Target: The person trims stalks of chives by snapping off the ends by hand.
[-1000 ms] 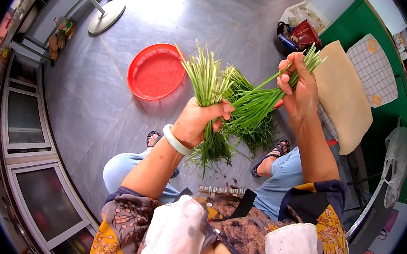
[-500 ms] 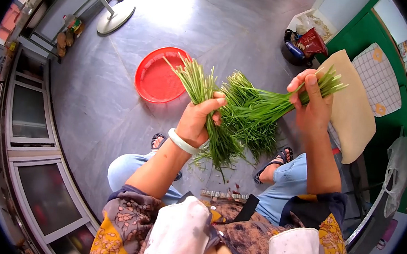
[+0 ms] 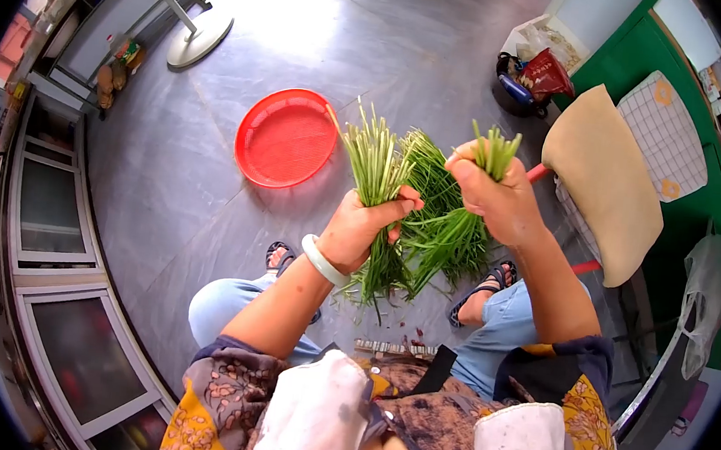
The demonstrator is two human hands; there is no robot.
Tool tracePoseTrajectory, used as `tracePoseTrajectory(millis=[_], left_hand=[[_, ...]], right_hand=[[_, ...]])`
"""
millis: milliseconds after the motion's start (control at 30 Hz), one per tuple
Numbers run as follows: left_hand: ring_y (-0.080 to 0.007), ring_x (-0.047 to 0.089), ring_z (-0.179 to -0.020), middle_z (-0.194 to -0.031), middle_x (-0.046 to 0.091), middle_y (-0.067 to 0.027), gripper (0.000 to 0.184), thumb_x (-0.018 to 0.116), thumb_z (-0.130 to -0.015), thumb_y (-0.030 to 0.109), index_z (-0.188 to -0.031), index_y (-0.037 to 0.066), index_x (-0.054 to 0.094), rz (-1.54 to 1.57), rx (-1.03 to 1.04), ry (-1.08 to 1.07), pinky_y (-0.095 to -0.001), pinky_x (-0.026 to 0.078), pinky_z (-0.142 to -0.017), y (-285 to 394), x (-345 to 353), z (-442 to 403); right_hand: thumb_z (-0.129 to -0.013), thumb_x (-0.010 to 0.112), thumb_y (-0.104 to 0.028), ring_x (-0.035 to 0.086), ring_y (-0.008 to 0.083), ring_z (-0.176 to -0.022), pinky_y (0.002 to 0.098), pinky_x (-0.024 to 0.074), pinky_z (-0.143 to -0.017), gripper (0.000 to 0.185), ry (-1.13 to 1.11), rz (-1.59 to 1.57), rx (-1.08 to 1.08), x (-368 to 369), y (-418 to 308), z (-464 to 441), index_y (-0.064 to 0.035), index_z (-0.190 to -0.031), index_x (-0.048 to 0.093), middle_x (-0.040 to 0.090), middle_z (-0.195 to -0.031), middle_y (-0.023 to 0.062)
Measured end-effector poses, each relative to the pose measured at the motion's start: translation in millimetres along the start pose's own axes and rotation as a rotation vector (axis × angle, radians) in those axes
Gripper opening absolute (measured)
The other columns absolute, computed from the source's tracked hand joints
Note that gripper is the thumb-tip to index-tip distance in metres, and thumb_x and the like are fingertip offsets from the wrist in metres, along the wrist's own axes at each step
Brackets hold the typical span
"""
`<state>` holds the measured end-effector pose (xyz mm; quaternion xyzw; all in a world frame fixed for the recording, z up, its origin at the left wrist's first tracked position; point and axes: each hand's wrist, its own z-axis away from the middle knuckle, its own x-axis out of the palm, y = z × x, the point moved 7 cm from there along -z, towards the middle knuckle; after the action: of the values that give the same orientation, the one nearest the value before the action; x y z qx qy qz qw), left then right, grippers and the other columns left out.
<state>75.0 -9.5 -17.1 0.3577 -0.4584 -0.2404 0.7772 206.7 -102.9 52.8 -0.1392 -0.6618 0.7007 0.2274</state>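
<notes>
My left hand (image 3: 367, 227), with a pale bangle at the wrist, is closed round a thick bunch of garlic chives (image 3: 374, 159). Their pale cut ends point up and away, and the green leaves hang below the fist. To its right, my right hand (image 3: 504, 199) grips a smaller bunch of garlic chives (image 3: 495, 151), stem ends up, its leaves trailing down. Behind and between both hands lies a pile of garlic chives (image 3: 433, 176) on the floor, partly hidden by them.
A red plastic basket (image 3: 286, 141) sits on the grey tiled floor, left of the chives. At the right stands a chair with a tan cover (image 3: 609, 178). A dark pot (image 3: 516, 97) and a fan base (image 3: 201, 38) are farther back. Glass-fronted cabinets (image 3: 84, 351) line the left.
My right hand has moved left, towards my left hand, and its chives have turned from lying sideways to stem ends up. My left hand has shifted slightly right, its bunch more upright.
</notes>
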Motion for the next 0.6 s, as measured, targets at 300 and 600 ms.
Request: tracePoseTrajectory(millis=[300, 600], left_hand=[[-0.0098, 0.057, -0.073, -0.087, 0.063, -0.0031, 0.016, 0.068, -0.083, 0.005, -0.098, 0.004, 0.063, -0.146, -0.049, -0.036, -0.0231, 0.044, -0.058, -12.7, 9.1, 1.4], [-0.0129, 0.058, -0.071, -0.084, 0.062, -0.0033, 0.019, 0.068, -0.078, -0.001, -0.097, 0.002, 0.063, 0.005, -0.142, -0.115, -0.0262, 0.048, -0.063, -13.1, 14.3, 6.3]], right_hand=[[-0.086, 0.067, -0.011, 0.051, 0.0020, -0.069, 0.0205, 0.0410, -0.059, 0.011, 0.014, 0.046, -0.059, 19.0, 18.9, -13.4, -0.0030, -0.079, 0.063, 0.059, -0.074, -0.0047], [-0.087, 0.066, -0.013, 0.047, 0.0012, -0.063, 0.0216, 0.0383, -0.055, 0.010, 0.094, 0.058, -0.021, 10.0, 9.5, -11.1, -0.0038, -0.084, 0.067, 0.056, -0.069, -0.0072]])
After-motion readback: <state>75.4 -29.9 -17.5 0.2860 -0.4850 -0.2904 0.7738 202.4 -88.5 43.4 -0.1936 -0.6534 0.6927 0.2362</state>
